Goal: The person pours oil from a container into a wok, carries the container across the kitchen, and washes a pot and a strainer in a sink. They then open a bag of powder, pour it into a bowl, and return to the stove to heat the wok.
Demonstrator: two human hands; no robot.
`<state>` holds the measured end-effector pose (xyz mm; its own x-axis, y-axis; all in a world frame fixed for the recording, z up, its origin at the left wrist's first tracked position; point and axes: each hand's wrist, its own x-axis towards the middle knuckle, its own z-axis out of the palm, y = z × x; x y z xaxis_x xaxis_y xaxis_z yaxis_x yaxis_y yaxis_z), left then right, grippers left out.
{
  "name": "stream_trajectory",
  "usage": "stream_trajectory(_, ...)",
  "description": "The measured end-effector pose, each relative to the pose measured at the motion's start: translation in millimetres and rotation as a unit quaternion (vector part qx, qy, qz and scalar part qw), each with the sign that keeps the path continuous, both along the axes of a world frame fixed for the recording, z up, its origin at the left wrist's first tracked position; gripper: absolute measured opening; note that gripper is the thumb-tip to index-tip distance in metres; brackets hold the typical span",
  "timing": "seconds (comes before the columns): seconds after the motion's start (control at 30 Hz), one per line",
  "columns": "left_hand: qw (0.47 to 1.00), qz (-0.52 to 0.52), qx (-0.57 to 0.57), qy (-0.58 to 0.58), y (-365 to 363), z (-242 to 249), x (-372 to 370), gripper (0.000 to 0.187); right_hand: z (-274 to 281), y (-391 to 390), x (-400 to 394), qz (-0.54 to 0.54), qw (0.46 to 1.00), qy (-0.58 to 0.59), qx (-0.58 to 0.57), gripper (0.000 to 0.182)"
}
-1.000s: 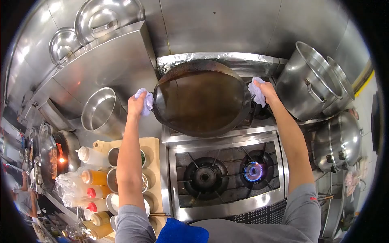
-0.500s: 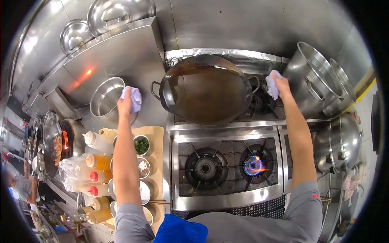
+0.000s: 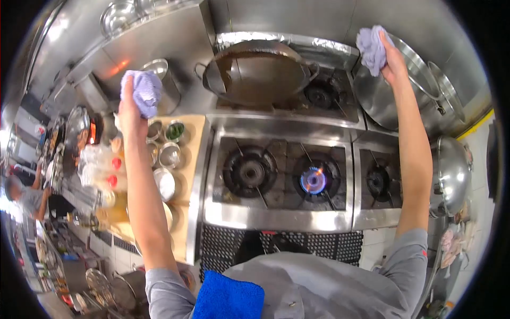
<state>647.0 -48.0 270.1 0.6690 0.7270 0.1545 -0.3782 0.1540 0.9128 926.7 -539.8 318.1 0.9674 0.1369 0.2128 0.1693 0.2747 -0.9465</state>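
Note:
My left hand point(image 3: 131, 114) is closed around a folded lavender cloth point(image 3: 144, 93), held beside a steel pot point(image 3: 169, 90) on the left counter. Another lavender cloth point(image 3: 373, 51) is bunched in my right hand point(image 3: 394, 61), raised in front of a tall steel stockpot point(image 3: 366, 98). A large dark wok point(image 3: 214, 80) with two loop handles sits on the rear of the stove between my hands, with neither hand on it. Brownish liquid seems to lie in its bowl.
A blue flame burns on the front right burner point(image 3: 313, 181), beside an unlit burner point(image 3: 251, 171). To the left, small metal bowls point(image 3: 171, 156) and squeeze bottles stand on a board point(image 3: 183, 212). A person point(image 3: 29, 194) works at the far left.
The whole view has shifted, and the wok and stove now sit higher in it. Both hands, still gripping their cloths, have moved up and outward; the left overlaps the counter pot less.

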Motion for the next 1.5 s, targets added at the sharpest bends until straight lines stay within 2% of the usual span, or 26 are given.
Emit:
stream_trajectory(0.13,0.997,-0.011,-0.052,-0.061,-128.1,-8.3,-123.5,0.045,-0.4,-10.1,-89.3,0.154,0.987,0.007,0.039,0.041)
stream_trajectory(0.2,0.993,0.011,-0.081,-0.089,-159.2,-47.1,-180.8,0.048,-13.9,-21.8,-143.1,0.155,0.987,0.029,-0.003,0.042)
stream_trajectory(0.23,0.992,0.038,-0.098,-0.066,-179.5,-73.3,-214.6,0.049,-20.1,-20.1,-178.8,0.132,0.991,-0.016,0.005,0.041)
stream_trajectory(0.33,0.964,0.137,-0.215,0.071,-263.5,-95.4,-285.7,0.057,-59.7,-32.5,-251.4,0.253,0.966,-0.002,0.047,0.038)
stream_trajectory(0.4,0.979,0.024,-0.199,0.044,-297.5,-140.4,-344.9,0.059,-108.5,-34.5,-301.2,0.259,0.961,0.088,0.049,0.040)
stream_trajectory(0.47,0.933,0.156,-0.266,0.187,-341.1,-170.4,-378.3,0.055,-172.5,-19.5,-337.1,0.416,0.892,0.154,0.087,0.043)
stream_trajectory(0.5,0.907,0.178,-0.325,0.202,-361.6,-197.7,-398.0,0.051,-180.2,-6.1,-373.0,0.425,0.861,0.262,0.095,0.043)
stream_trajectory(0.53,0.877,0.197,-0.387,0.207,-384.1,-221.8,-417.1,0.048,-220.1,3.5,-394.6,0.422,0.835,0.350,0.049,0.041)
stream_trajectory(0.6,0.851,0.214,-0.446,0.175,-426.0,-238.4,-443.5,0.041,-295.7,14.9,-434.4,0.497,0.719,0.486,0.029,0.039)
stream_trajectory(0.73,0.832,0.314,-0.444,0.107,-490.3,-252.1,-496.8,0.038,-370.3,13.3,-509.9,0.580,0.586,0.556,-0.101,0.034)
stream_trajectory(0.83,0.815,0.403,-0.408,0.080,-519.5,-248.2,-552.1,0.042,-372.5,28.6,-570.9,0.665,0.512,0.503,-0.206,0.032)
stream_trajectory(0.87,0.778,0.463,-0.414,0.088,-528.9,-252.8,-570.2,0.048,-368.9,35.1,-592.8,0.686,0.493,0.469,-0.256,0.033)
stream_trajectory(0.9,0.767,0.491,-0.407,0.073,-537.9,-249.6,-592.5,0.051,-359.9,43.8,-617.6,0.715,0.462,0.447,-0.276,0.029)
stream_trajectory(0.97,0.751,0.528,-0.394,0.052,-551.1,-242.6,-641.1,0.053,-339.8,60.7,-677.5,0.755,0.450,0.387,-0.278,0.028)
stream_trajectory(1.03,0.680,0.667,-0.283,0.116,-561.5,-236.1,-687.9,0.056,-321.1,78.2,-745.7,0.800,0.437,0.319,-0.257,0.026)
stream_trajectory(1.07,0.673,0.676,-0.278,0.110,-569.2,-229.5,-705.0,0.056,-311.9,87.1,-778.4,0.820,0.422,0.302,-0.243,0.027)
stream_trajectory(1.13,0.630,0.728,-0.200,0.180,-574.1,-207.9,-755.9,0.055,-289.5,101.5,-852.5,0.859,0.383,0.276,-0.199,0.036)
stream_trajectory(1.2,0.599,0.767,-0.141,0.182,-581.3,-209.5,-797.6,0.058,-238.1,101.9,-910.2,0.873,0.334,0.301,-0.190,0.044)
stream_trajectory(1.23,0.529,0.755,-0.063,0.382,-587.5,-201.3,-812.5,0.062,-227.4,99.3,-930.0,0.880,0.321,0.296,-0.185,0.044)
stream_trajectory(1.27,0.432,0.702,0.010,0.566,-594.9,-195.4,-825.9,0.066,-219.9,95.3,-948.4,0.879,0.369,0.221,-0.207,0.048)
stream_trajectory(1.3,0.344,0.652,-0.014,0.676,-600.4,-195.1,-833.1,0.066,-214.9,92.4,-966.2,0.869,0.416,0.145,-0.224,0.052)
stream_trajectory(1.33,0.332,0.658,-0.015,0.675,-603.7,-177.6,-842.6,0.066,-220.0,89.9,-976.4,0.876,0.407,0.142,-0.217,0.052)
stream_trajectory(1.4,0.559,0.664,-0.033,0.495,-607.4,-104.9,-851.8,0.055,-253.2,86.8,-976.5,0.898,0.374,0.093,-0.214,0.047)
stream_trajectory(1.43,0.544,0.710,0.015,0.447,-607.2,-66.6,-851.6,0.039,-274.2,85.6,-971.1,0.901,0.350,0.076,-0.244,0.045)
stream_trajectory(1.47,0.492,0.738,0.072,0.456,-608.3,-19.1,-853.2,0.033,-301.0,83.8,-960.4,0.902,0.326,0.059,-0.277,0.042)
stream_trajectory(1.5,0.437,0.761,0.128,0.462,-607.6,26.4,-856.9,0.028,-334.8,80.1,-947.9,0.888,0.336,0.045,-0.311,0.038)
